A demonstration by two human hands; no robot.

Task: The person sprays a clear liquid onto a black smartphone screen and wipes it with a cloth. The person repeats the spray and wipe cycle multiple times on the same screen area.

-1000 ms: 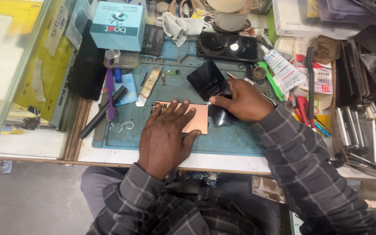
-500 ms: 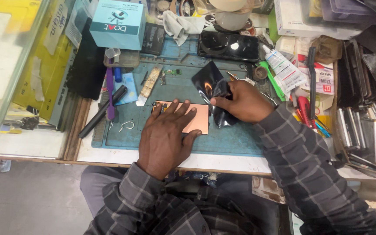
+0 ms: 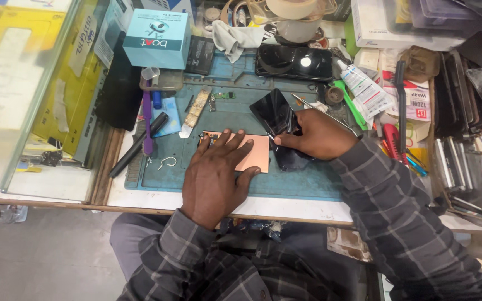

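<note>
My left hand (image 3: 214, 174) lies flat, fingers spread, pressing on a copper-coloured phone body (image 3: 255, 154) on the blue work mat (image 3: 302, 184). My right hand (image 3: 318, 134) grips the edge of a glossy black screen panel (image 3: 273, 111), which is tilted up off the phone body. A thin metal tool (image 3: 308, 106) pokes out past my right fingers. Part of the phone under both hands is hidden.
A second black phone (image 3: 293, 61) lies at the mat's far edge. A light blue box (image 3: 157, 38), a purple tool (image 3: 147, 124), a black pen (image 3: 139, 144), a white glue tube (image 3: 364, 88), green and red tools (image 3: 351, 106) and tape rolls (image 3: 292, 8) crowd the bench.
The black screen panel has been lifted and tilted further up from the phone body by my right hand. My left hand has stayed pressed on the copper body.
</note>
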